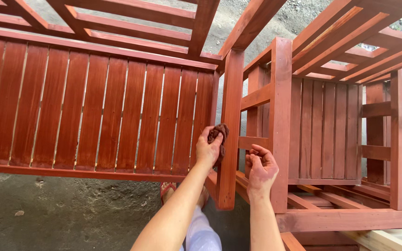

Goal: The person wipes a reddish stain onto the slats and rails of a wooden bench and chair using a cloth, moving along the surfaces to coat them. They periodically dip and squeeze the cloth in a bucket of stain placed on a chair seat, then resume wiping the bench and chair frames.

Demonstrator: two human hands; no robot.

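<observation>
A small, crumpled, stain-darkened rag (219,132) sits bunched in the left hand (209,148), its fingers clamped around the cloth; the rag presses against the left face of an upright red-brown wooden post (229,116), roughly halfway up that post; the post belongs to a slatted wooden bench (94,111) seen from above, its long seat of narrow boards running leftward with thin gaps between them. The right hand (261,169) hangs just to the right of the same post, holding nothing; its fingers are loosely curled and slightly apart, tips tinted reddish; it sits in the narrow gap between the post and the corner leg (281,121) of a second stained piece, a slatted wooden chair (326,130), whose horizontal rails cross behind the hand. That gap is tight, with wood edges close on both sides of the right hand; the left hand has more room, since open air lies below the bench's front edge. Both bare forearms rise from the bottom of the view; beneath them a foot in a red sandal (166,189) stands on the grey concrete floor (70,214), which spreads wide at lower left. A pale unstained plank (378,239) lies at the lower right corner; more stained frames (350,42) crowd the upper right.
</observation>
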